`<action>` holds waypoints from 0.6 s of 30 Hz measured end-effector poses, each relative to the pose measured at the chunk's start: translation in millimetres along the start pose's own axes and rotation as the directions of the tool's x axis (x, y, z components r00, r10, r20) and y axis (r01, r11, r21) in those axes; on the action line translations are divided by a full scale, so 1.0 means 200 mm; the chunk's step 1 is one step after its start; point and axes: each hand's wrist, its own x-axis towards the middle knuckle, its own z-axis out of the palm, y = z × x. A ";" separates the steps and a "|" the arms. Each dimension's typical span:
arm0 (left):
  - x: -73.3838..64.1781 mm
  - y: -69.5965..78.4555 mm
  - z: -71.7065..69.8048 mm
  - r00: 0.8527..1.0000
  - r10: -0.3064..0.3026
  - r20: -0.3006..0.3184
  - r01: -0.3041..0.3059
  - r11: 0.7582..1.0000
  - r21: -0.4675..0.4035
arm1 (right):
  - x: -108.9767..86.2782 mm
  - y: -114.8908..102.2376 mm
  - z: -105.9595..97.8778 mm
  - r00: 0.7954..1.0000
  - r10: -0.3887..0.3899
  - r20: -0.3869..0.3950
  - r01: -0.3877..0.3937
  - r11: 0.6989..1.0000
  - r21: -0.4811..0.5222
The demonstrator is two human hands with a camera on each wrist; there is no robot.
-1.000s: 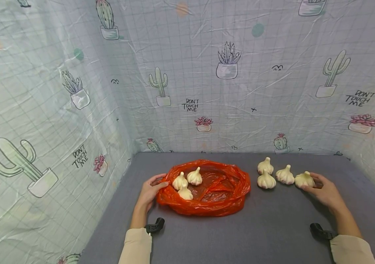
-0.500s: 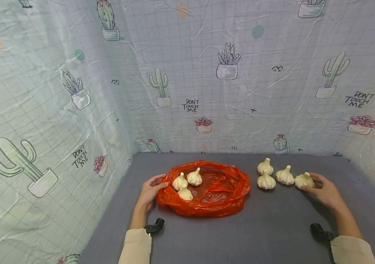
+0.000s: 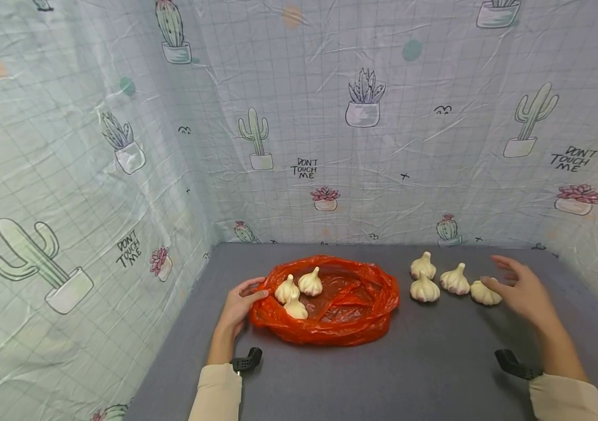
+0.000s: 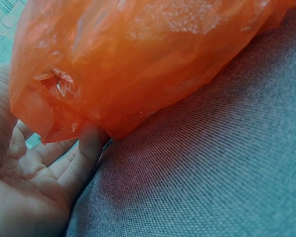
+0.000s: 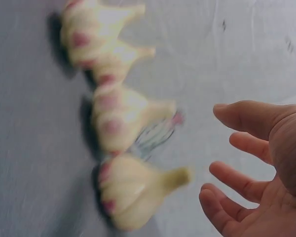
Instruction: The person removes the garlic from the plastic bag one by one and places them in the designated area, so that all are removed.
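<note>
A red plastic bag (image 3: 325,334) lies on the table with its mouth spread wide and its rim crumpled. Inside, toward its left end, sit three garlic bulbs (image 3: 310,283). My left hand (image 3: 234,309) holds the bag's left edge; in the left wrist view its thumb side and fingers (image 4: 89,145) are around the orange-looking plastic. My right hand (image 3: 529,298) hovers by the rightmost garlic bulb (image 3: 484,294), its fingers spread and holding nothing. From the right wrist, that garlic bulb (image 5: 135,192) stands apart from the fingertips (image 5: 220,111).
Left of the rightmost bulb are more garlic bulbs (image 3: 454,280), two of them overlapping, one behind the other (image 3: 423,266). A grey cloth covers the table (image 3: 383,383). Cactus-printed curtains (image 3: 299,117) hang behind it and at both sides.
My right hand has let go of the rightmost garlic bulb and lifted slightly up and to the right, fingers spreading. My left hand and the bag stay still.
</note>
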 end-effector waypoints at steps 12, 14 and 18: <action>-0.01 0.01 0.00 1.000 0.004 0.000 -0.004 1.000 -0.005 | -0.07 -0.38 0.15 0.971 -0.230 -0.066 0.237 0.965 0.116; -0.01 0.01 0.00 1.000 0.000 -0.002 -0.001 1.000 -0.011 | -0.08 -0.43 0.20 0.954 -0.289 -0.078 0.298 0.942 0.156; -0.01 0.01 0.00 1.000 -0.001 0.000 0.001 1.000 -0.008 | -0.09 -0.52 0.34 0.923 -0.379 -0.071 0.385 0.895 0.225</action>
